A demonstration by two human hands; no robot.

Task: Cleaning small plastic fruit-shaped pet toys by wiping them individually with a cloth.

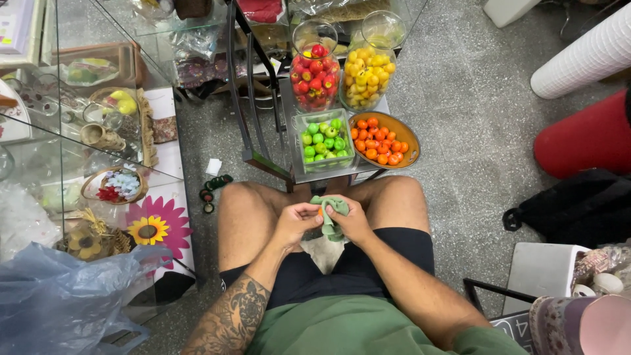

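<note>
Item: small orange bead-like ball (319, 212), centre of the frame, just below the low stand. Only a sliver of orange shows between fingertips and cloth; its shape matches the round orange pieces in the tray above, though surface detail is too small to tell.

Held by: left hand (297, 222), fingers pinched on the ball, thumb and forefinger closed at its left side. Right hand (353, 221), fingers curled around a crumpled pale green cloth (332, 215), which is pressed against the ball and hangs down between the knees. The pairing reads as a wiping grip: one hand steadies the piece, the other brings the cloth to it. Both hands sit over the lap, close to the body, where the seated person can look straight down on them.

Stock within reach, upper centre of the frame, on a small grey stand (328, 172):
- Tall clear glass jar of red balls (315, 75).
- Tall clear glass jar of yellow balls (369, 77), just beside the red.
- Square clear tub of green balls (323, 139).
- Oval brown tray of orange balls (382, 141), touching the tub's right side.

Sorted by colour, one container each, set directly ahead of the knees.

Surroundings: glass display shelving (85, 125) with craft flowers at left; blue plastic bag (66, 296) at lower left; speckled grey floor (473, 98).
</note>
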